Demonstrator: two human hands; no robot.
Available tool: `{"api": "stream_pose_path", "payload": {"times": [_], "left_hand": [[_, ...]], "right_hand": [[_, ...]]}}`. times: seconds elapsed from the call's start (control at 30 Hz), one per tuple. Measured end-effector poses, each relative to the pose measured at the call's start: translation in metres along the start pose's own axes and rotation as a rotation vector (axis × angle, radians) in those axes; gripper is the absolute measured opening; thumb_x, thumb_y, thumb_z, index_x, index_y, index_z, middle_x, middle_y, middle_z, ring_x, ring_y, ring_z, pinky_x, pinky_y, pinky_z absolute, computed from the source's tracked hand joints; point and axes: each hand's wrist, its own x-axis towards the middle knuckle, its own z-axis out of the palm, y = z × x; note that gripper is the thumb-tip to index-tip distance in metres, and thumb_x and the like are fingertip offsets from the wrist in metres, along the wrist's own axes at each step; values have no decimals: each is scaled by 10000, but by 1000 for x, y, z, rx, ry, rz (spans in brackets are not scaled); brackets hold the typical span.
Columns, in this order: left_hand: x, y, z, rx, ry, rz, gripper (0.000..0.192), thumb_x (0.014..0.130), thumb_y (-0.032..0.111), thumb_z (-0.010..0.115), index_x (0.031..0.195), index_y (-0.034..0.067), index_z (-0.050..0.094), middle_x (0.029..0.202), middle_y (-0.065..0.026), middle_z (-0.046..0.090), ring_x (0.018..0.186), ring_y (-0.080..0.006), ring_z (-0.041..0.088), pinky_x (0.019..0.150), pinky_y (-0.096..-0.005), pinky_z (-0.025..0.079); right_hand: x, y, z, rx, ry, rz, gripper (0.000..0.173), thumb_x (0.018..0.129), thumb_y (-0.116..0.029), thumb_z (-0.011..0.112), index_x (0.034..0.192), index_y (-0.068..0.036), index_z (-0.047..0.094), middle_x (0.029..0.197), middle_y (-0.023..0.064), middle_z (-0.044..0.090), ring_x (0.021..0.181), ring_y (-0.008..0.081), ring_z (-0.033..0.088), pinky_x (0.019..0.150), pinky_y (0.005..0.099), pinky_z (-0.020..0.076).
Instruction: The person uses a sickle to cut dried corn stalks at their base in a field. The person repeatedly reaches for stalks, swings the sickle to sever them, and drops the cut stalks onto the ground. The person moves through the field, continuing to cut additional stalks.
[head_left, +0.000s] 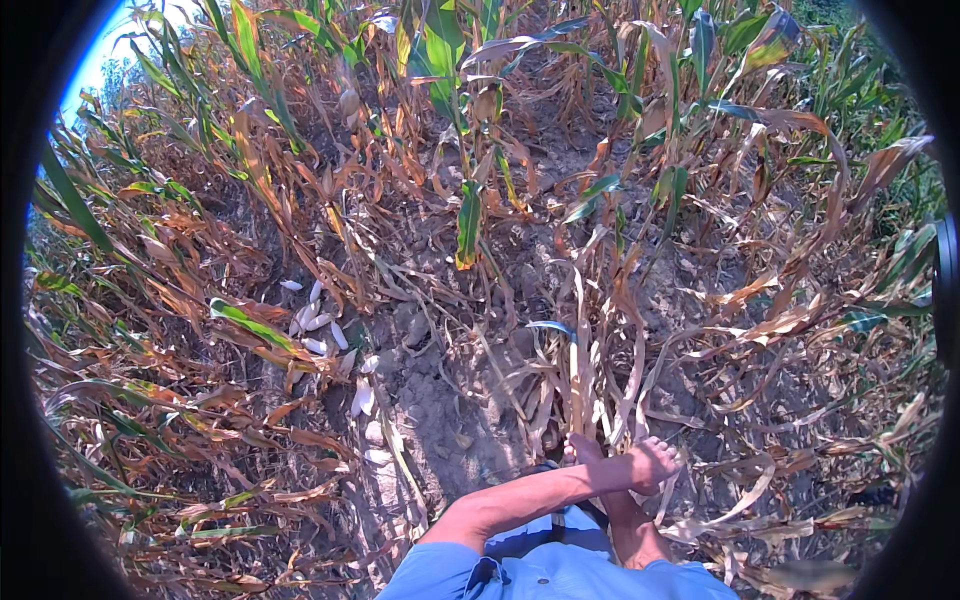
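Note:
My left arm crosses over my right one in front of my blue shirt. My left hand (654, 463) has its fingers curled beside dry maize stalks (626, 405); it seems to grip some, though the palm is hidden. Below and left of it, my right hand (583, 448) is closed at the foot of a straight yellowish shaft (576, 382). A curved bluish strip (551, 327) tops this shaft, which resembles a sickle; a stalk with a leaf cannot be ruled out. Withered leaves surround both hands.
Several pale maize ears (307, 319) lie on the soil to the left, with more pale ears or husks (362, 397) nearer me. Standing maize plants (446, 60), part green and part dry, rise ahead. Fallen stalks (397, 277) cross the cloddy ground (420, 405).

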Motion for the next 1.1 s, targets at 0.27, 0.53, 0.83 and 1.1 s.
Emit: {"api": "stream_pose_path", "payload": {"times": [0.27, 0.53, 0.83, 1.1], "left_hand": [[-239, -102, 0, -260, -37, -711, 472, 813, 281, 711, 1233, 90, 613, 1256, -197, 634, 1142, -386, 622, 948, -472, 528], [-479, -59, 130, -787, 347, -1438, 473, 845, 197, 722, 1239, -50, 640, 1164, -225, 710, 1089, -295, 693, 917, -383, 545], [-475, -20, 118, -1372, 1041, -1420, 367, 906, 139, 683, 1199, -81, 649, 890, -50, 671, 709, -91, 595, 635, -236, 484], [-336, -101, -18, -1388, 1056, -1088, 791, 856, 370, 801, 1432, -45, 452, 1204, -169, 668, 1092, -269, 666, 979, -386, 533]], "right_hand": [[-34, 23, -27, 140, 182, 80, 219, 984, -247, 566, 873, -63, 525, 637, -16, 431, 472, 93, 410, 397, 273, 400], [-41, -15, 7, 89, 130, -31, 220, 996, -235, 564, 851, -77, 520, 632, -16, 473, 468, 89, 444, 404, 275, 402], [-52, -85, 79, -204, -172, -124, 227, 957, -231, 660, 907, -81, 497, 662, -13, 489, 472, 81, 469, 397, 256, 405], [-16, -111, 146, -871, -741, -233, 374, 840, -260, 679, 1065, 24, 586, 673, 38, 586, 510, 128, 552, 461, 309, 431]]}}
